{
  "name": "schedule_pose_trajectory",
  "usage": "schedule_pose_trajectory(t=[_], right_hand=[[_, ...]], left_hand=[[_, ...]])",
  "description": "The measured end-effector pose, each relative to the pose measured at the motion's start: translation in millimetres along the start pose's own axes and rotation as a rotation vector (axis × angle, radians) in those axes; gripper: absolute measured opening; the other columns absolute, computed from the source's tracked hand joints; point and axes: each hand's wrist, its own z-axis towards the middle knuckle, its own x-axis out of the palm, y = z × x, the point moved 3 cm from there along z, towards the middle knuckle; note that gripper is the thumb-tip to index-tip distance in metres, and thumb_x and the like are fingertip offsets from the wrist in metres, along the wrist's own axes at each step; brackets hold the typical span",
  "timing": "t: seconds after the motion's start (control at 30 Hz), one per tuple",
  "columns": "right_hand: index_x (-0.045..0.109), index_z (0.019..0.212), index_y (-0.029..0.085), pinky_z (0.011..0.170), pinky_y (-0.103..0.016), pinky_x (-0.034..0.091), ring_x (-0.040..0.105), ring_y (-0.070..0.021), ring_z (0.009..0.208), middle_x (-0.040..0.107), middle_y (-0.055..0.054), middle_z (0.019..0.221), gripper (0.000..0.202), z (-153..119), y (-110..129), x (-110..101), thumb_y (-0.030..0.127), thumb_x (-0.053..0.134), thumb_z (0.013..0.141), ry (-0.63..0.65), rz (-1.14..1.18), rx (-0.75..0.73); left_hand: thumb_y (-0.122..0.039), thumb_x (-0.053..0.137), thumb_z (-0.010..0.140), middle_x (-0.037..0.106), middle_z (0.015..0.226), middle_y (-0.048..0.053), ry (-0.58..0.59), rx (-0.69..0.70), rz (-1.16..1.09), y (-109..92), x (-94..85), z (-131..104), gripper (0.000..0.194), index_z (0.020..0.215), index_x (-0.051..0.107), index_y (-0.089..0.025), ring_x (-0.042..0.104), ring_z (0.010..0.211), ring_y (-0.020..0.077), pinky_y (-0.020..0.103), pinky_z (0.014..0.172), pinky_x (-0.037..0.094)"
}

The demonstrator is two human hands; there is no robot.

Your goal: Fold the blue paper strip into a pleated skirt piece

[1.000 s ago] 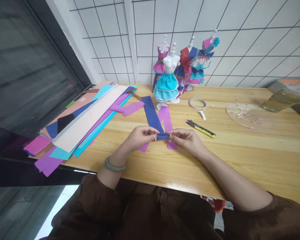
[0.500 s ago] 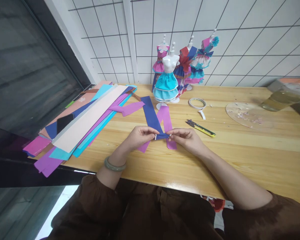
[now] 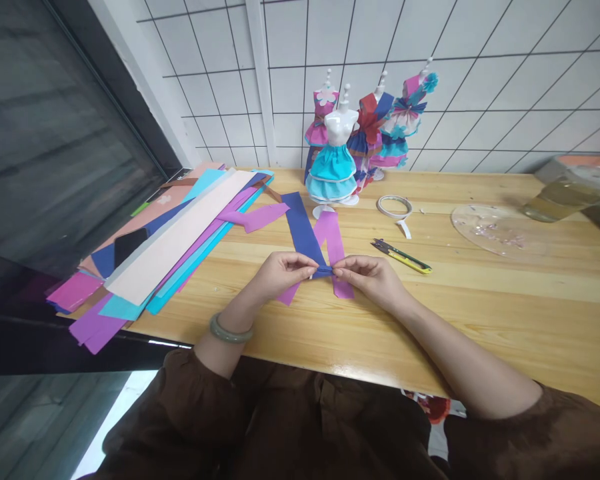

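Both my hands pinch the near end of a dark blue strip (image 3: 301, 227), which looks like fabric or crepe paper. My left hand (image 3: 286, 272) grips it from the left, thumb and fingertips together. From the right, my right hand (image 3: 367, 275) pinches the same folded edge, with only a short gathered stretch showing between the fingertips. A small white bit shows at the edge by my left fingers. Beneath the blue strip lies a folded purple strip (image 3: 336, 243), its ends spread on the wooden table (image 3: 480, 320).
Left lies a pile of coloured strips (image 3: 180, 240) with a dark phone (image 3: 130, 247) on it. Mini mannequins in dresses (image 3: 333, 163) stand at the back. To the right are a tape roll (image 3: 394, 207), yellow thread snips (image 3: 401, 256), a clear plate (image 3: 495, 230) and a cup (image 3: 550, 200).
My fingertips have come closer together along the blue strip's edge, so less of it shows between them. The white bit by my right fingers is now hidden. Other things stay put.
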Motion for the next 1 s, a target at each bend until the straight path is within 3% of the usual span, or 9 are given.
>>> schedule_pose_trajectory(t=[0.2,0.33,0.5,0.63,0.83,1.0], right_hand=[[0.063,0.085,0.017,0.066,-0.029,0.047,0.058,-0.0135,0.067,0.065,-0.004,0.076,0.033,2,-5,1,0.038,0.070,0.061,-0.020,0.044,0.007],[0.063,0.097,0.017,0.074,-0.033,0.045,0.059,-0.0167,0.079,0.065,-0.006,0.088,0.035,1,-5,3,0.037,0.064,0.069,0.042,-0.007,0.002],[0.066,0.094,0.017,0.074,-0.032,0.044,0.057,-0.0179,0.080,0.062,-0.007,0.089,0.025,0,1,3,0.031,0.057,0.076,0.051,-0.254,-0.131],[0.066,0.093,0.019,0.075,-0.032,0.045,0.057,-0.0178,0.081,0.061,-0.007,0.088,0.020,-2,4,3,0.026,0.054,0.078,0.044,-0.351,-0.238],[0.065,0.094,0.022,0.075,-0.034,0.046,0.057,-0.0186,0.084,0.060,-0.007,0.090,0.019,-5,8,3,0.023,0.052,0.079,0.004,-0.434,-0.358],[0.064,0.095,0.022,0.073,-0.035,0.047,0.057,-0.0193,0.081,0.061,-0.008,0.089,0.020,-6,8,4,0.023,0.052,0.080,-0.017,-0.475,-0.365]], left_hand=[[-0.028,0.066,0.065,0.066,0.076,0.006,-0.016,0.004,0.026,0,1.0,0,0.022,0.081,0.067,-0.012,0.059,0.072,0.0143,0.028,0.070,0.047],[-0.023,0.063,0.068,0.065,0.079,0.007,-0.019,0.119,0.146,-6,1.8,-1,0.011,0.072,0.068,-0.014,0.060,0.075,0.0150,0.028,0.070,0.046],[-0.018,0.057,0.072,0.063,0.077,0.006,-0.002,0.256,0.284,-12,2.9,-3,0.010,0.067,0.066,-0.015,0.058,0.078,0.0138,0.027,0.074,0.044],[-0.020,0.058,0.071,0.059,0.077,0.003,-0.053,0.211,0.332,-11,3.1,-4,0.005,0.072,0.057,-0.015,0.056,0.076,0.0124,0.026,0.073,0.043],[-0.015,0.060,0.066,0.058,0.088,0.003,-0.043,0.130,0.444,-12,5.1,-4,0.030,0.095,0.052,-0.018,0.053,0.079,0.0125,0.026,0.074,0.043],[-0.023,0.067,0.062,0.056,0.105,0.005,0.028,0.191,0.573,-15,8.2,-6,0.049,0.109,0.051,-0.022,0.051,0.097,0.0187,0.033,0.087,0.039]])
